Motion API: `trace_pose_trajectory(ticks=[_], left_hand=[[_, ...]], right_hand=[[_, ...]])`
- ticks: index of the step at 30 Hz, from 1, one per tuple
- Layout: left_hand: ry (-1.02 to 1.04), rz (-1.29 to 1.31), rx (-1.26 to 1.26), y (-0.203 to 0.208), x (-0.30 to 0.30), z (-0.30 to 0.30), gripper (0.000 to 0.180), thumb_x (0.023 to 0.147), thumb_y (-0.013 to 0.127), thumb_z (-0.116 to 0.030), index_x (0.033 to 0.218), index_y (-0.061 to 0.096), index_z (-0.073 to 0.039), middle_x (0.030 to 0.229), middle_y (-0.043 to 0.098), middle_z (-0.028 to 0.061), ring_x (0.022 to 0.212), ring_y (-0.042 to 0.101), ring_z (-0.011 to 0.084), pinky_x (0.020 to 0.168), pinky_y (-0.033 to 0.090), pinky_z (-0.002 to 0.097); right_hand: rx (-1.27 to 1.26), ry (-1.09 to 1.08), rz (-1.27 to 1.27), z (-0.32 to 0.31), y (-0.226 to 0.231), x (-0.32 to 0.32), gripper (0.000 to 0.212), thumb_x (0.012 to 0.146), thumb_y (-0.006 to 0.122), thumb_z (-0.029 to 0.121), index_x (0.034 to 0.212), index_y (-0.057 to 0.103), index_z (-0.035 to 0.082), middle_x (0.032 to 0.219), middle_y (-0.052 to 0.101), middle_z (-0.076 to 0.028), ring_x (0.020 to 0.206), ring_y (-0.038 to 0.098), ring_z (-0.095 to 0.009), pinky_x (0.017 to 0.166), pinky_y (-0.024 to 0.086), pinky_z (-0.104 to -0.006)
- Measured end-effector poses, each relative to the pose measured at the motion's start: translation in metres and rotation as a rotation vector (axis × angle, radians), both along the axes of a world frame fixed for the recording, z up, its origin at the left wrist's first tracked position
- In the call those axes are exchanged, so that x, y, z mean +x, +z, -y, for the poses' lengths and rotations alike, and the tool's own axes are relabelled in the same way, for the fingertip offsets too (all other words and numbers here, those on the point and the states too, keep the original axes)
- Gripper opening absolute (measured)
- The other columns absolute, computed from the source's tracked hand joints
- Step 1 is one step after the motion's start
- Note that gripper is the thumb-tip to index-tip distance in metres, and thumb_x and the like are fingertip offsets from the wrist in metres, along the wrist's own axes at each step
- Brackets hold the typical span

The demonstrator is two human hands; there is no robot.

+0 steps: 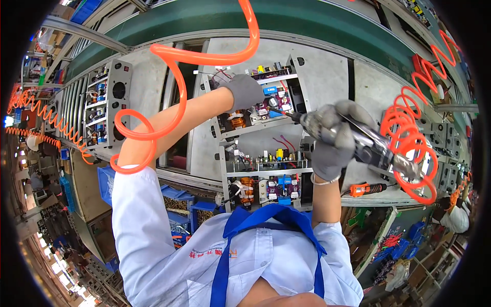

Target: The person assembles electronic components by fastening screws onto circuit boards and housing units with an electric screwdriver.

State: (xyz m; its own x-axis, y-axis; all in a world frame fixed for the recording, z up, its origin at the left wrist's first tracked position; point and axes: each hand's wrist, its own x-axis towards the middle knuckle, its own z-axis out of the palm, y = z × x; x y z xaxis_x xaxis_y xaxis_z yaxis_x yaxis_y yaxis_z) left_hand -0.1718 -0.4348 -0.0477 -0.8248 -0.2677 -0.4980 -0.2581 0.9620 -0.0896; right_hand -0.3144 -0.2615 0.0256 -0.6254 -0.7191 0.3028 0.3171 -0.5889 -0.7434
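Two open metal chassis lie one beyond the other in front of me, filled with circuit boards, coils and wires. My left hand (245,93), in a grey glove, rests over the far chassis (298,84) beside its boards. Its fingers curl downward and are mostly hidden. My right hand (335,130), also gloved, is wrapped round a silver and black air screwdriver (369,147). The tool lies nearly level, its bit pointing left at the circuit board (280,101) in the far chassis. Whether the bit touches a screw, I cannot tell. The near chassis (224,171) sits closer to my body.
An orange coiled air hose (204,57) loops across my left arm; another hose (409,128) hangs by the screwdriver. An orange and black tool (365,189) lies at the table's near edge. Blue bins (176,197) with small parts stand below. More chassis (120,87) stand at left.
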Motion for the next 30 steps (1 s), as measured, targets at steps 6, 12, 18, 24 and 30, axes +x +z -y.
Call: trace_pose_trajectory(ticks=[6,12,18,24,30], left_hand=[[-0.008,-0.022,0.033,-0.002,0.001,0.002,0.014,0.075,0.061,-0.010,0.086,0.069,-0.014,0.080,0.067,0.0065,0.077,0.067,0.0280,0.058,0.052,0.0419],[0.018,-0.037,0.049,-0.002,0.004,0.001,0.012,0.077,0.060,-0.015,0.085,0.069,-0.014,0.080,0.066,0.0063,0.077,0.067,0.0277,0.057,0.052,0.0412],[0.141,-0.150,0.182,0.004,0.023,0.008,0.017,0.077,0.059,-0.016,0.093,0.064,-0.015,0.083,0.066,0.0062,0.079,0.066,0.0289,0.065,0.051,0.0428],[0.293,-0.425,0.187,-0.008,0.034,0.002,0.019,0.075,0.057,-0.013,0.093,0.063,-0.010,0.085,0.066,0.0121,0.079,0.064,0.0316,0.068,0.049,0.0444],[0.194,-0.576,0.230,-0.041,0.035,0.004,0.020,0.072,0.057,-0.009,0.091,0.063,-0.010,0.076,0.064,0.0125,0.080,0.064,0.0319,0.069,0.048,0.0457]], right_hand=[[0.105,0.177,-0.119,0.029,-0.020,0.009,0.026,0.080,0.054,0.002,0.105,0.049,-0.004,0.083,0.062,-0.014,0.063,0.055,-0.012,0.054,0.047,-0.0247],[0.135,0.124,-0.377,0.046,-0.022,0.027,0.026,0.077,0.050,-0.002,0.103,0.051,-0.006,0.073,0.059,-0.011,0.059,0.055,-0.013,0.051,0.047,-0.0250],[0.101,0.195,-0.583,0.068,-0.027,0.036,0.026,0.077,0.052,-0.011,0.100,0.053,-0.001,0.090,0.062,-0.011,0.070,0.060,-0.013,0.061,0.051,-0.0259],[0.125,0.144,-0.617,0.079,-0.020,0.046,0.024,0.070,0.066,-0.005,0.092,0.060,0.001,0.085,0.064,-0.005,0.075,0.061,-0.010,0.068,0.050,-0.0240],[0.201,0.314,-0.446,0.079,-0.019,0.046,0.026,0.072,0.065,-0.006,0.098,0.061,-0.002,0.088,0.064,-0.004,0.079,0.059,-0.007,0.070,0.049,-0.0232]])
